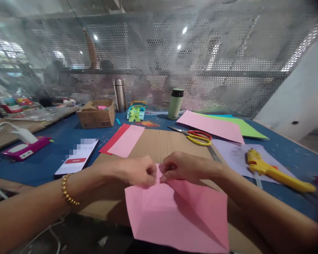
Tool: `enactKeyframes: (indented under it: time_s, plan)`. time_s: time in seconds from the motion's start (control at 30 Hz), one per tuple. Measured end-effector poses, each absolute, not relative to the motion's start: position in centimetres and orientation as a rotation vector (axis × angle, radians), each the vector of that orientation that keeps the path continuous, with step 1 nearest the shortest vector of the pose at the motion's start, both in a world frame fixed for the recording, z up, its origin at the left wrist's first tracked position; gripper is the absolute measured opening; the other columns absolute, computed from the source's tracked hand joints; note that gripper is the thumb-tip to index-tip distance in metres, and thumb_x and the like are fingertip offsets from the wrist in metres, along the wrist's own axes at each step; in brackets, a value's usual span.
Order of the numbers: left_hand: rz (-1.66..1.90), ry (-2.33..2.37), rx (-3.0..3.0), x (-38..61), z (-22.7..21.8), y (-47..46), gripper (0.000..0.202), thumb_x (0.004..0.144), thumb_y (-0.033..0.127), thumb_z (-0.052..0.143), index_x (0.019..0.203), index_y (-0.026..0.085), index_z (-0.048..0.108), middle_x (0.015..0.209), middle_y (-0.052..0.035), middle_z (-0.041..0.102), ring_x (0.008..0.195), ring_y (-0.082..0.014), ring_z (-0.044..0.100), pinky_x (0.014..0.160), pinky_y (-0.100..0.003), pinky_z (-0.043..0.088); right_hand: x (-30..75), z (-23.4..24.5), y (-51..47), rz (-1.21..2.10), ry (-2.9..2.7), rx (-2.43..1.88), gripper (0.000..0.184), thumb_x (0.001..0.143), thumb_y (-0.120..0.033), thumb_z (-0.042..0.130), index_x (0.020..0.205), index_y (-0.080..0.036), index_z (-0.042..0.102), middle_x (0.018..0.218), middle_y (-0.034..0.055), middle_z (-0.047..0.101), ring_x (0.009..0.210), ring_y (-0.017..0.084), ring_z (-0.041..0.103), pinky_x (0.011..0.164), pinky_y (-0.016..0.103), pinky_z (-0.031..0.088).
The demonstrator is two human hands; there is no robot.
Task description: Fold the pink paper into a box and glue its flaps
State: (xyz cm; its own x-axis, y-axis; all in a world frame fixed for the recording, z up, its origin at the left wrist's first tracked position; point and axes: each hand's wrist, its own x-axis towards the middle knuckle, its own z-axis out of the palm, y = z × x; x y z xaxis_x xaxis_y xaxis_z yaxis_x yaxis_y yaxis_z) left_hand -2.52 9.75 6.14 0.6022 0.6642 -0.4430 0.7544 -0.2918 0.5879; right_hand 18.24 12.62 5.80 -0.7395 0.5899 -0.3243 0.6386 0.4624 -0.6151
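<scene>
A sheet of pink paper (169, 218) with fold creases hangs over the near edge of the cardboard on the table. Its far edge is pinched by my left hand (141, 171) and my right hand (178, 167), which are close together at the middle. The right side of the sheet rises in a slanting fold with a shadow under it. Both hands have their fingers curled closed on the paper. Beneath my hands lies the flat brown cardboard (159, 141). A gold bead bracelet (66, 190) is on my left wrist.
Red-and-yellow-handled scissors (198, 137), a yellow glue gun (270, 171) and coloured paper sheets (212, 125) lie to the right. A phone (78, 157) and a purple power strip (28, 148) lie left. Behind stand a cardboard box (95, 118), a steel flask (119, 95) and a green bottle (175, 106).
</scene>
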Motion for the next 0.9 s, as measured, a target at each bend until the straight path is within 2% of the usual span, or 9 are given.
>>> enactKeyframes:
  time_s: [0.1,0.27,0.37,0.43,0.57,0.73,0.9]
  plan:
    - [-0.13,1.072,2.028,-2.5,6.0,9.8,0.012,0.071,0.026,0.049,0.074,0.019,0.058,0.063,0.0038,0.044,0.055,-0.0105,0.037,0.049,-0.025,0.027,18.3,5.8,12.7,-1.268,2.613,1.112,0.031,0.084,-0.044,0.059,0.074,-0.015,0.06,0.057,-0.0034,0.053,0.05,0.008,0.043,0.047,0.021,0.029]
    - [-0.122,1.127,1.984,-2.7,6.1,9.4,0.006,0.07,0.024,0.05,0.068,0.019,0.052,0.058,0.005,0.037,0.052,-0.01,0.034,0.047,-0.025,0.022,17.6,5.9,12.6,-1.392,2.674,1.041,0.022,0.081,-0.037,0.064,0.083,-0.015,0.067,0.064,-0.0041,0.054,0.056,0.008,0.043,0.049,0.02,0.031]
    - [-0.089,1.147,1.957,-3.0,6.2,9.4,0.008,0.071,0.025,0.051,0.067,0.018,0.053,0.059,0.0046,0.038,0.052,-0.01,0.036,0.046,-0.026,0.022,17.3,5.6,12.6,-1.482,2.622,0.993,0.023,0.079,-0.039,0.067,0.08,-0.015,0.067,0.061,-0.0059,0.051,0.054,0.007,0.041,0.049,0.019,0.031]
    - [-0.043,1.123,1.961,-3.2,6.4,9.2,0.014,0.076,0.028,0.05,0.069,0.017,0.055,0.06,0.0035,0.044,0.054,-0.0106,0.04,0.048,-0.025,0.025,17.2,5.4,12.6,-1.512,2.622,0.959,0.023,0.078,-0.038,0.069,0.081,-0.015,0.068,0.065,-0.0046,0.056,0.059,0.008,0.045,0.053,0.019,0.034]
    - [0.085,1.179,2.048,-3.9,6.9,7.5,0.026,0.089,0.028,0.041,0.085,0.017,0.063,0.083,-0.0019,0.064,0.074,-0.0138,0.054,0.063,-0.024,0.038,17.4,5.1,12.7,-1.541,2.597,0.881,0.021,0.079,-0.035,0.069,0.084,-0.015,0.07,0.073,-0.0027,0.062,0.065,0.009,0.049,0.059,0.02,0.037]
    - [0.439,1.347,2.356,-5.2,4.0,2.8,0.033,0.096,0.025,0.034,0.096,0.021,0.067,0.096,-0.0045,0.064,0.092,-0.0188,0.054,0.084,-0.033,0.04,17.5,5.1,12.9,-1.574,2.595,0.859,0.023,0.078,-0.037,0.07,0.077,-0.015,0.068,0.066,-0.0057,0.055,0.058,0.006,0.041,0.055,0.02,0.033]
    - [0.746,1.357,2.526,-5.8,0.2,-0.4,0.035,0.09,0.016,0.045,0.119,0.026,0.062,0.116,-0.0069,0.062,0.104,-0.0231,0.054,0.087,-0.037,0.042,17.4,5.2,13.1,-1.582,2.557,0.867,0.027,0.078,-0.041,0.07,0.078,-0.014,0.067,0.068,-0.0047,0.055,0.057,0.006,0.042,0.053,0.02,0.033]
